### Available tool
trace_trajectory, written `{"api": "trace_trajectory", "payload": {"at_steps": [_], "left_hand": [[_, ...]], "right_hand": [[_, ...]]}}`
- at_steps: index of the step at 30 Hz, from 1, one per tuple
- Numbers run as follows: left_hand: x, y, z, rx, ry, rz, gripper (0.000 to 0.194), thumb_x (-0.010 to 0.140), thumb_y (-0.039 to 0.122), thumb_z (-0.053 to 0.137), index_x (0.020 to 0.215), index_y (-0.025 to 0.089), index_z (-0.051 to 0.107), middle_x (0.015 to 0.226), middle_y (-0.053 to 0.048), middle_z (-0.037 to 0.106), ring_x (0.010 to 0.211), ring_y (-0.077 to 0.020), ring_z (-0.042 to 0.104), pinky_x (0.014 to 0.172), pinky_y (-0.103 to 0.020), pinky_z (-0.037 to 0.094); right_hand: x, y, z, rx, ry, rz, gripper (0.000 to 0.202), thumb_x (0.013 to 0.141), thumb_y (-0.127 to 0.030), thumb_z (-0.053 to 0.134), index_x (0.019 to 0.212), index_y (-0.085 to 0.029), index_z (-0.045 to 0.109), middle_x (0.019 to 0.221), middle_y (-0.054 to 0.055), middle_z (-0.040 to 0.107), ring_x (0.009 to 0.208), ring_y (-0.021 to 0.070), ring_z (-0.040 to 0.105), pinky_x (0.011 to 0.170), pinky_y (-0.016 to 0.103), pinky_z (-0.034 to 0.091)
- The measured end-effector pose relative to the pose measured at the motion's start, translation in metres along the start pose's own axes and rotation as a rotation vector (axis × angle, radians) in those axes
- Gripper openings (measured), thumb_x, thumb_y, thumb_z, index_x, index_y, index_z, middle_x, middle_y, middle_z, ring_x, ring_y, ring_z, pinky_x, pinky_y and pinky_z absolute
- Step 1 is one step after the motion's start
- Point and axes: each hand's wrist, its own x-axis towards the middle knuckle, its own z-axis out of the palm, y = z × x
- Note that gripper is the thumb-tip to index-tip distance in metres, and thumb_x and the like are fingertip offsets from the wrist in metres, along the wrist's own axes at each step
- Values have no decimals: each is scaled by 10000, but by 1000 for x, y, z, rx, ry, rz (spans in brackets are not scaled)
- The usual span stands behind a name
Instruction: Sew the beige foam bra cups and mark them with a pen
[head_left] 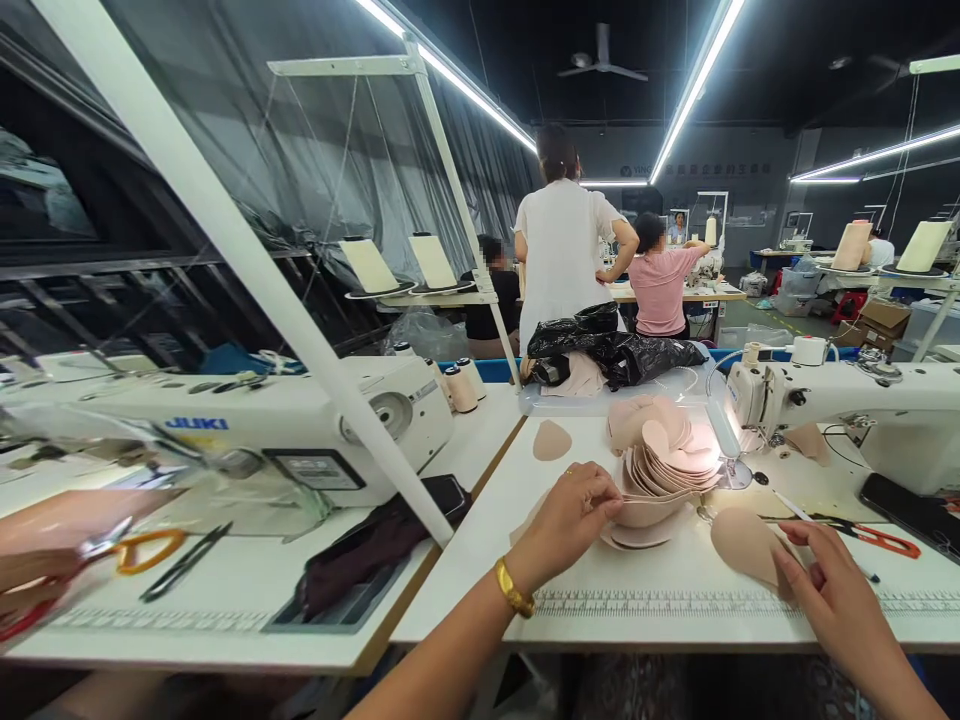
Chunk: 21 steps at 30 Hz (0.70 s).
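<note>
A stack of beige, cup-shaped pieces (656, 470), like bra cups, stands on the white sewing table. My left hand (566, 520), with a gold bracelet at the wrist, pinches the left edge of a lower piece in this stack. To the right of it, a single beige cup piece (742, 545) lies near the table ruler, and my right hand (832, 590) has its right edge between thumb and fingers. One loose beige piece (552, 440) lies flat behind my left hand. Another pale piece is partly hidden beneath my left hand.
A lit sewing machine (825, 395) stands at the right, beside orange-handled scissors (885, 540) and a dark phone (911, 510). Black plastic bags (615, 345) lie behind the stack. To the left stand a thread-stand pole (247, 270) and another sewing machine (225, 430). Several people sit or stand ahead.
</note>
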Motion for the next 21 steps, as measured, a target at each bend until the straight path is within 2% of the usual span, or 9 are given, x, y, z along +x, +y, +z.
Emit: {"api": "trace_trajectory", "payload": {"at_steps": [4, 7, 9, 12, 14, 16, 18, 19, 21], "left_hand": [[1, 4, -10, -145, 32, -104, 244, 929, 355, 619, 753, 194, 672, 894, -41, 675, 866, -208, 623, 781, -339, 509], [-2, 13, -18, -471, -18, -308, 330, 918, 509, 639, 828, 191, 633, 803, -16, 617, 667, -156, 572, 598, -274, 451], [-5, 21, -24, -661, -45, -391, 399, 905, 593, 645, 874, 198, 592, 722, 18, 552, 557, -117, 494, 526, -242, 380], [-8, 40, -30, -750, -32, -375, 442, 880, 625, 682, 875, 197, 571, 712, 34, 514, 570, -101, 450, 533, -224, 340], [-9, 55, -30, -713, -51, -317, 433, 891, 614, 679, 875, 189, 596, 741, 25, 526, 632, -109, 448, 566, -223, 339], [-10, 69, -25, -657, -119, -250, 413, 915, 593, 659, 875, 183, 627, 767, 13, 546, 696, -126, 457, 611, -231, 353], [-12, 80, -12, -617, -210, -204, 395, 935, 569, 642, 865, 180, 651, 774, 4, 561, 727, -141, 463, 635, -243, 361], [-14, 84, -4, -620, -241, -196, 385, 936, 557, 648, 860, 180, 661, 773, 1, 564, 730, -143, 465, 638, -246, 365], [-19, 88, 17, -740, -236, -225, 353, 904, 546, 701, 925, 194, 684, 780, 0, 580, 722, -143, 480, 633, -244, 382]], "right_hand": [[0, -1, 2, 15, 29, -24, 321, 992, -510, 535, 1129, -256, 675, 1127, 110, 665, 861, 258, 670, 643, 379, 578], [-1, 2, 4, 23, 62, -31, 317, 991, -510, 532, 1131, -263, 673, 1128, 108, 671, 916, 275, 675, 652, 384, 582], [-3, 3, 5, 15, 105, -51, 293, 993, -496, 531, 1127, -276, 671, 1133, 101, 680, 950, 285, 675, 677, 396, 585], [-4, -7, 1, 4, 197, -132, 239, 997, -444, 534, 1124, -298, 675, 1130, 87, 695, 1002, 298, 665, 748, 417, 582], [-6, -26, -5, 36, 207, -200, 229, 998, -405, 548, 1167, -314, 671, 1157, 82, 693, 1059, 299, 652, 808, 418, 575], [-8, -53, -12, 126, 129, -245, 293, 999, -390, 567, 1275, -321, 637, 1238, 88, 674, 1106, 293, 642, 834, 393, 575], [-10, -81, -17, 273, -21, -254, 376, 1005, -407, 572, 1367, -304, 587, 1277, 99, 668, 1056, 272, 660, 799, 350, 584], [-12, -92, -19, 351, -115, -234, 353, 1010, -419, 570, 1337, -292, 604, 1218, 90, 693, 981, 251, 673, 765, 323, 583], [-16, -108, -18, 482, -265, -123, 242, 1021, -448, 554, 1116, -262, 676, 963, 42, 714, 795, 203, 651, 691, 278, 556]]}}
